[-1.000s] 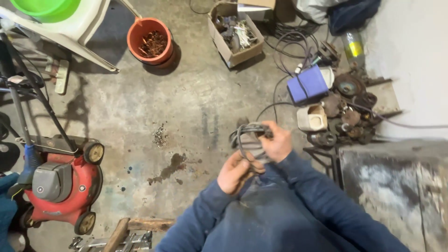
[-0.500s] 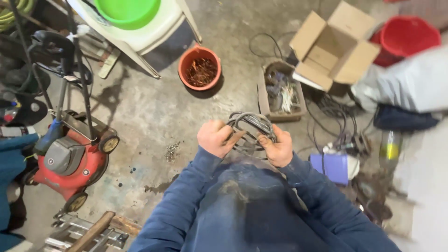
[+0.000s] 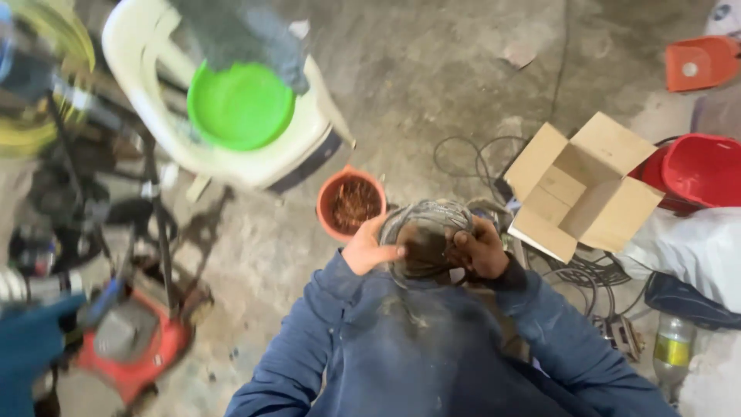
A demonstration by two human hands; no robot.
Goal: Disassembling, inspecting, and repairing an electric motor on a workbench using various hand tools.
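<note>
a person in a dusty blue jacket (image 3: pixel 432 347) stands over a concrete floor (image 3: pixel 432 85), both hands closed on a coil of wire (image 3: pixel 426 232) held just in front of the chest. the left hand (image 3: pixel 369 247) clasps the coil's left side, the right hand (image 3: pixel 480 249) its right side, fingers curled round the loops. the wire looks gathered into a loose ring, yet it is not set down anywhere, so the handling seems unfinished. just beyond the hands sits an orange bucket (image 3: pixel 351 202) of rusty scrap, and to the right an open cardboard box (image 3: pixel 587 185), empty as far as can be seen, with cables (image 3: pixel 471 158) lying loose beside it. farther off, a white plastic chair (image 3: pixel 231 147) carries a green bowl (image 3: pixel 241 105); a red mower (image 3: pixel 135 340) stands at left.
</note>
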